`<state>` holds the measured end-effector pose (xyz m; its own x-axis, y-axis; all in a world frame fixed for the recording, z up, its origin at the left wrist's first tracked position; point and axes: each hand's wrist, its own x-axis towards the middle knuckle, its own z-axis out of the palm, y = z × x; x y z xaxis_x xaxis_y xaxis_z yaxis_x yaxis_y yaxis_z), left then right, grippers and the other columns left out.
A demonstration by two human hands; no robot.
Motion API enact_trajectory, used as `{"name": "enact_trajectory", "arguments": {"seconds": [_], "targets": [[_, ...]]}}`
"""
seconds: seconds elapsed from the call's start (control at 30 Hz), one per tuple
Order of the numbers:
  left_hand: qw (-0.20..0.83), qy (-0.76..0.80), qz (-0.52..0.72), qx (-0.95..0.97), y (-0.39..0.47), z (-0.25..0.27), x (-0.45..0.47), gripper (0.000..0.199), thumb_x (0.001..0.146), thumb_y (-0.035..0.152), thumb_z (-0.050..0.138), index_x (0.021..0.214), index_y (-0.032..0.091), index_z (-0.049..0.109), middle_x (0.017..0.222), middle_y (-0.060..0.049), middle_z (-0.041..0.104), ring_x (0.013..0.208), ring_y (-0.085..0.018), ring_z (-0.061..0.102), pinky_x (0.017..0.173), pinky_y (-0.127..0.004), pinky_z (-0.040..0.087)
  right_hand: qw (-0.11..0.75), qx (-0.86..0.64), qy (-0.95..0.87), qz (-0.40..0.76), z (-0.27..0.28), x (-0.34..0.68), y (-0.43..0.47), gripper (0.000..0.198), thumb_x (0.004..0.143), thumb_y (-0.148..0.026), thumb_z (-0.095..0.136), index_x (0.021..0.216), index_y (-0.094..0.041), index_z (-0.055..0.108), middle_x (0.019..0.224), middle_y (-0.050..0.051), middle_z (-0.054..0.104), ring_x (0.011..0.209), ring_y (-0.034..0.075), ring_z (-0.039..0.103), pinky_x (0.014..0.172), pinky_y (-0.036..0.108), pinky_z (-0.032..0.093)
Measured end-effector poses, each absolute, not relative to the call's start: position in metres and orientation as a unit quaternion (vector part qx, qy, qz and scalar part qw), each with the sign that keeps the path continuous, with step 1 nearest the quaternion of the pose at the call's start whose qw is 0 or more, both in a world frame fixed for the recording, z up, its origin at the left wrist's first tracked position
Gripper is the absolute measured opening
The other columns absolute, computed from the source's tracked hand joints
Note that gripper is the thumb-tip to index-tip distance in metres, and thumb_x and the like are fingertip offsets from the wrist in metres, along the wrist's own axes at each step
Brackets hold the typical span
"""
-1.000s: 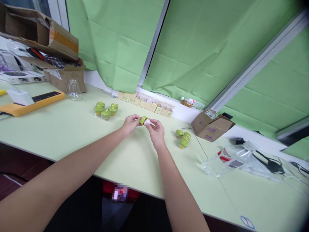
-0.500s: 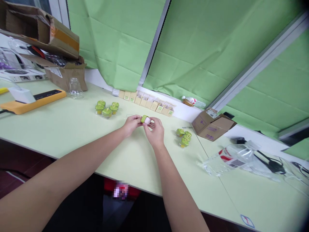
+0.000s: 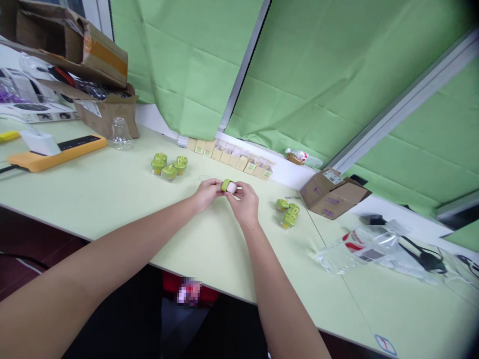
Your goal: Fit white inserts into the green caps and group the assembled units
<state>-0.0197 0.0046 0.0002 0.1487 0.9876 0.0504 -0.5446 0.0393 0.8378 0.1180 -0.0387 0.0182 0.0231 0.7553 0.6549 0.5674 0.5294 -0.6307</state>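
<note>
Over the middle of the table, both hands hold a small green-lidded container point(image 3: 225, 185) with a pale pinkish-white part facing right. The fingertips of my left hand point(image 3: 207, 193) close on its green side. My right hand point(image 3: 245, 200) pinches it from the right, thumb below; some fingers are hidden behind it. To the left sits a group of small clear containers with green lids point(image 3: 169, 172). A similar group of green-lidded containers point(image 3: 290, 218) stands on the right, with some yellow inside. Just behind my left hand lies a faint clear plastic piece point(image 3: 204, 177).
A row of small cardboard boxes point(image 3: 235, 158) lines the wall. Left are an orange power strip point(image 3: 80, 149), a clear plastic dome point(image 3: 120, 134) and stacked cartons point(image 3: 108, 112). Right are an open carton point(image 3: 329, 194), a large clear bottle point(image 3: 359, 247) and black cables point(image 3: 426, 257).
The whole view has shifted slightly. Both hands keep hold of the green-lidded container, which has turned little, if at all.
</note>
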Motion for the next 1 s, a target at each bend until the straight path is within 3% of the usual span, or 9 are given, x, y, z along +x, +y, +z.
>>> {"name": "enact_trajectory", "arguments": {"seconds": [0.43, 0.53, 0.73, 0.83, 1.0], "targets": [[0.678, 0.286, 0.563, 0.376, 0.004, 0.002, -0.022, 0.011, 0.072, 0.014, 0.074, 0.074, 0.012, 0.063, 0.078, -0.007, 0.068, 0.075, -0.016, 0.067, 0.090, -0.038, 0.053, 0.532, -0.495, -0.671, 0.151, 0.008, 0.113, -0.041, 0.039, 0.079, -0.028, 0.068, 0.118, -0.029, 0.066, 0.114, 0.003, 0.070, 0.097, 0.023, 0.069, 0.096, 0.044, 0.055], [0.670, 0.287, 0.572, 0.376, 0.006, 0.002, -0.023, 0.013, 0.072, 0.017, 0.075, 0.074, 0.012, 0.064, 0.079, -0.007, 0.068, 0.077, -0.016, 0.066, 0.090, -0.037, 0.053, 0.564, -0.484, -0.645, 0.180, 0.009, 0.110, -0.040, 0.043, 0.077, -0.034, 0.072, 0.118, -0.025, 0.066, 0.121, 0.006, 0.067, 0.101, 0.023, 0.068, 0.094, 0.042, 0.057], [0.653, 0.271, 0.548, 0.447, 0.007, 0.001, -0.022, 0.023, 0.069, 0.029, 0.080, 0.077, 0.012, 0.067, 0.083, -0.006, 0.068, 0.078, -0.017, 0.066, 0.087, -0.038, 0.053, 0.618, -0.467, -0.518, 0.362, 0.015, 0.113, -0.035, 0.057, 0.071, -0.049, 0.078, 0.115, -0.017, 0.063, 0.114, 0.012, 0.068, 0.096, 0.022, 0.068, 0.085, 0.040, 0.060], [0.663, 0.273, 0.540, 0.440, 0.007, 0.002, -0.023, 0.022, 0.069, 0.028, 0.081, 0.077, 0.012, 0.067, 0.079, -0.006, 0.068, 0.075, -0.016, 0.065, 0.083, -0.036, 0.053, 0.608, -0.419, -0.495, 0.459, 0.017, 0.118, -0.033, 0.051, 0.068, -0.046, 0.081, 0.107, -0.017, 0.066, 0.105, 0.008, 0.071, 0.098, 0.021, 0.069, 0.091, 0.040, 0.058], [0.707, 0.260, 0.531, 0.389, 0.007, 0.009, -0.028, 0.016, 0.071, 0.017, 0.077, 0.083, 0.012, 0.069, 0.082, -0.008, 0.069, 0.073, -0.015, 0.065, 0.077, -0.031, 0.052, 0.608, -0.388, -0.464, 0.515, 0.020, 0.128, -0.034, 0.041, 0.066, -0.040, 0.085, 0.096, -0.018, 0.069, 0.100, 0.005, 0.072, 0.089, 0.017, 0.071, 0.095, 0.038, 0.057]]}}
